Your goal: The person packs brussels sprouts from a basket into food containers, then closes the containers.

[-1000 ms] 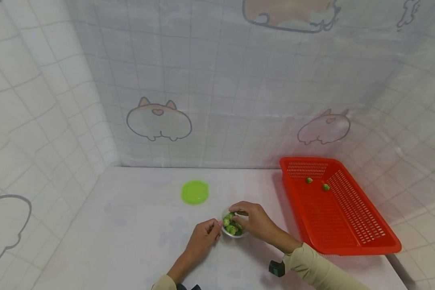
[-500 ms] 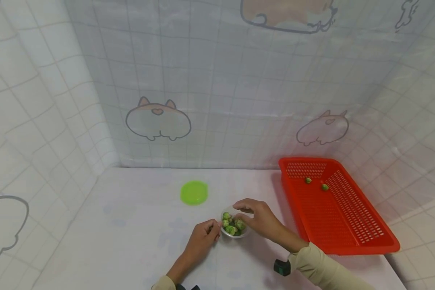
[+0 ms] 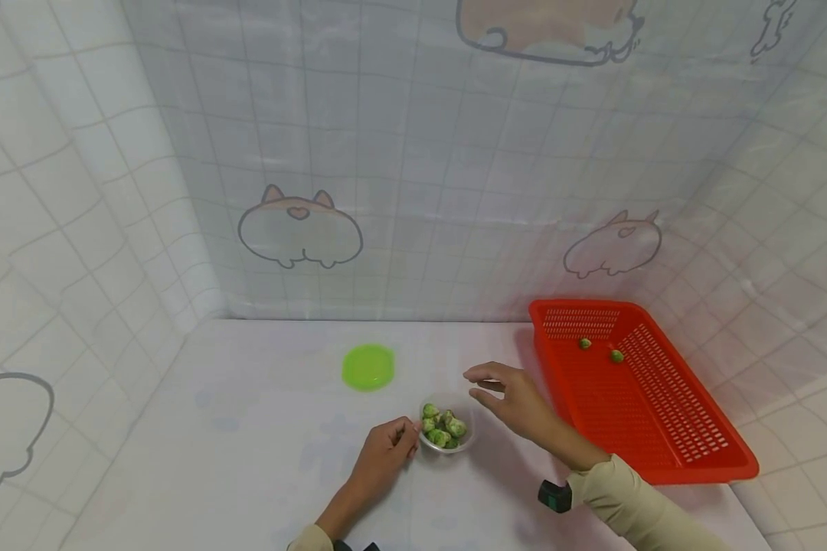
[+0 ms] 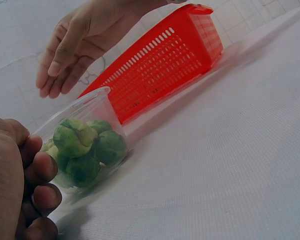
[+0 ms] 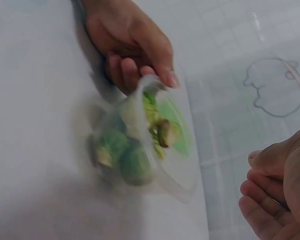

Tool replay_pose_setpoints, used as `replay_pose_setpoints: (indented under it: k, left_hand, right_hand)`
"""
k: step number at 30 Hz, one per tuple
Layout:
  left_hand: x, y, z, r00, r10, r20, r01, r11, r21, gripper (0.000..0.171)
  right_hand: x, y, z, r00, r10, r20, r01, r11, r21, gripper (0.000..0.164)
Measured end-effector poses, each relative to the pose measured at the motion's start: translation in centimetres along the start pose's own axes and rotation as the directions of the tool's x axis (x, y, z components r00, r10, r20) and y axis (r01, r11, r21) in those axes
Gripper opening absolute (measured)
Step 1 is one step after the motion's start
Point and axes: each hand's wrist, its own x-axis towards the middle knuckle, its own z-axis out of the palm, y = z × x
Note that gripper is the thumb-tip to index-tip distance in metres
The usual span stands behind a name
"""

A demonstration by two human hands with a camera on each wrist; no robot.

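A clear plastic tub (image 3: 446, 448) stands on the table, holding several Brussels sprouts (image 3: 441, 438). My left hand (image 3: 387, 451) pinches its left rim, thumb on top and fingers curled beneath, as the right wrist view shows. Up and to the right of the tub, my right hand (image 3: 517, 398) is in the air with relaxed fingers and nothing in them. In the left wrist view, the sprouts (image 4: 85, 150) show through the tub wall, and the right hand (image 4: 82, 45) hovers beyond the rim.
A red slotted basket (image 3: 572, 398) sits at the table's right side, with two Brussels sprouts (image 3: 616, 356) near its far end. Behind the tub, a green round lid (image 3: 368, 367) lies flat. A patterned sheet (image 3: 413, 229) hangs along the table's back edge.
My right hand has let go of a sprout in the tub and drawn away, up and to the right. The left hand and the tub have stayed put.
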Motion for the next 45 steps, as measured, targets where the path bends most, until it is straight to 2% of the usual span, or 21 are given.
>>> replay_pose_setpoints:
  k: [5,6,9,13,17,21,26,32,36,40,45]
  left_hand:
    - [0.1,-0.1,0.1,1.0,-0.007,-0.003,0.007,1.0,-0.016,0.04]
    - [0.0,0.4,0.0,1.0,-0.006,-0.004,0.006,1.0,-0.023,0.039]
    - [0.0,0.5,0.1,1.0,-0.013,-0.014,0.013,1.0,-0.02,0.037]
    - [-0.1,1.0,0.1,1.0,-0.018,-0.019,0.018,1.0,-0.016,0.036]
    - [-0.6,2.7,-0.3,1.0,-0.011,-0.009,0.01,0.999,-0.048,0.036]
    - [-0.9,3.3,-0.5,1.0,-0.007,-0.003,0.007,0.998,-0.057,0.036]
    - [-0.9,3.1,-0.4,1.0,-0.018,-0.004,0.018,0.998,-0.056,0.037]
    - [-1.0,3.0,-0.3,1.0,-0.011,-0.002,0.01,0.999,-0.041,0.037]
    - [-1.0,3.1,-0.4,1.0,-0.011,0.001,0.011,0.999,-0.04,0.036]
    - [-0.6,1.9,-0.1,1.0,-0.027,0.005,0.028,0.999,-0.027,0.036]
    - [-0.1,0.1,0.1,1.0,-0.017,-0.001,0.017,1.0,-0.005,0.039]
  right_hand:
    - [0.2,0.6,-1.6,1.0,0.016,-0.026,-0.017,0.999,-0.027,0.027]
    - [0.3,0.8,-1.9,0.999,0.015,-0.031,-0.016,0.999,-0.031,0.026]
    - [0.3,1.2,-2.8,0.998,0.023,-0.052,-0.026,0.998,-0.05,0.025]
    - [0.3,1.6,-3.9,0.993,0.07,-0.094,-0.077,0.995,-0.071,0.025]
    - [0.2,2.0,-5.3,0.985,0.12,-0.126,-0.132,0.987,-0.094,0.025]
    - [0.3,2.8,-6.7,0.982,0.104,-0.158,-0.126,0.983,-0.135,0.026]
    - [0.2,4.4,-8.6,0.975,0.11,-0.194,-0.151,0.966,-0.209,0.026]
    - [0.1,6.3,-10.5,0.963,0.152,-0.222,-0.205,0.949,-0.241,0.03]
    - [0.1,7.5,-11.4,0.959,0.148,-0.242,-0.214,0.937,-0.276,0.031]
    - [0.1,8.9,-12.3,0.953,0.136,-0.269,-0.22,0.924,-0.312,0.029]
    - [0.2,10.5,-13.4,0.948,0.145,-0.285,-0.239,0.912,-0.332,0.029]
